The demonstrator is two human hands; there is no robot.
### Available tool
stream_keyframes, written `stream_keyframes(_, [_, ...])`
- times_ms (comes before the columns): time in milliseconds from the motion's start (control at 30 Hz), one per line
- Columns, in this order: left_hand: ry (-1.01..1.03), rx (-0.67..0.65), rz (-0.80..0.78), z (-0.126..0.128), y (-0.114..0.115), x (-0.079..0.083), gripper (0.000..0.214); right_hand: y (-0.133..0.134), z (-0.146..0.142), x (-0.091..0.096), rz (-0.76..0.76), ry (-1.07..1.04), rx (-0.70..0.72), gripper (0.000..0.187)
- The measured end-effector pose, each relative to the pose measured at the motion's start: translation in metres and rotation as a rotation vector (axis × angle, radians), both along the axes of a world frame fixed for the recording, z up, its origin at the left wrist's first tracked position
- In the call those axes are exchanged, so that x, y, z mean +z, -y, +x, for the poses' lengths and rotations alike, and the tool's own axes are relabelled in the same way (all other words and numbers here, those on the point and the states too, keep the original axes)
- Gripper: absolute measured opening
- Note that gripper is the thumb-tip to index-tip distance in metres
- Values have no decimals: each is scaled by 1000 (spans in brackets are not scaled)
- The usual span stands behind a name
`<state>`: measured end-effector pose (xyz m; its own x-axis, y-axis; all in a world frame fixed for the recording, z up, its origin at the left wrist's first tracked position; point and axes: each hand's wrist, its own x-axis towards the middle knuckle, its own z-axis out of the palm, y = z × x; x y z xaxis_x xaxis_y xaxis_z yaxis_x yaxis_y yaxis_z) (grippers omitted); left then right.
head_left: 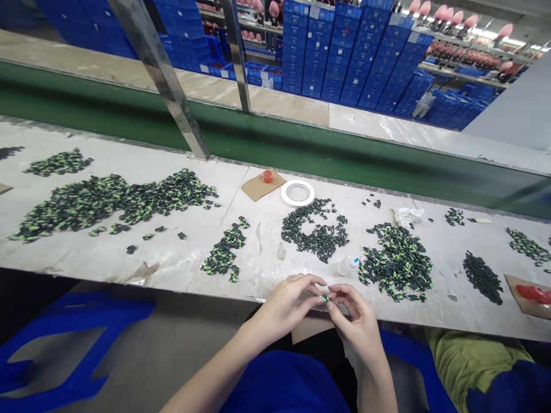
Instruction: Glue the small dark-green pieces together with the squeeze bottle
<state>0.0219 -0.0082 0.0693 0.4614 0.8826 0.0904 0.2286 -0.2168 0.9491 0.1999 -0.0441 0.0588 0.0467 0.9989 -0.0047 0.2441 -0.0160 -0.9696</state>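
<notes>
Close to the table's front edge, my left hand (293, 299) and my right hand (353, 312) meet fingertip to fingertip. Between them is a small dark green piece with a bright green patch (325, 299), pinched by the left thumb and fingers. The right thumb and fingertips close on its other side; part of it is hidden there. Just beyond the hands stands a small white bottle with a blue tip (348, 265). A pile of plain dark green pieces (321, 232) lies farther back, with piles of green-patched dark pieces to its left (224, 249) and right (396, 261).
A roll of white tape (298, 193) lies by a cardboard piece (253, 186) bearing a small red cup (267, 176). Crumpled tissue (408, 216) is at right. A metal post (172, 92) rises at the table's back, before a green belt (275, 135). Another person's sleeve (465, 361) shows at lower right.
</notes>
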Motion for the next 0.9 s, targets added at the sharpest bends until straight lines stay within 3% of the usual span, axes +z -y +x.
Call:
stream_keyframes(100, [-82, 38, 70, -18, -12, -2, 23, 5, 25, -1, 36, 51, -159, 27])
stream_keyframes(267, [-483, 540, 318, -80, -61, -24, 17, -14, 70, -2, 271, 177, -682, 36])
stream_keyframes(333, [-614, 670, 403, -99, -82, -33, 14, -25, 78, -3, 330, 252, -774, 42])
stream_keyframes(433, [-745, 705, 414, -111, -102, -41, 13, -35, 73, -9, 363, 451, -664, 50])
stream_keyframes(533, [-841, 646, 357, -111, -110, -44, 16, -39, 59, -21, 333, 661, -475, 58])
stream_keyframes(633, [-837, 583, 368, -109, -113, -47, 20, -43, 46, -34, 326, 721, -381, 56])
stream_keyframes(767, [-797, 505, 412, -110, -118, -54, 19, -47, 36, -37, 370, 625, -363, 40])
stream_keyframes(900, [-764, 475, 432, -101, -112, -55, 15, -40, 24, -31, 313, 273, -321, 31])
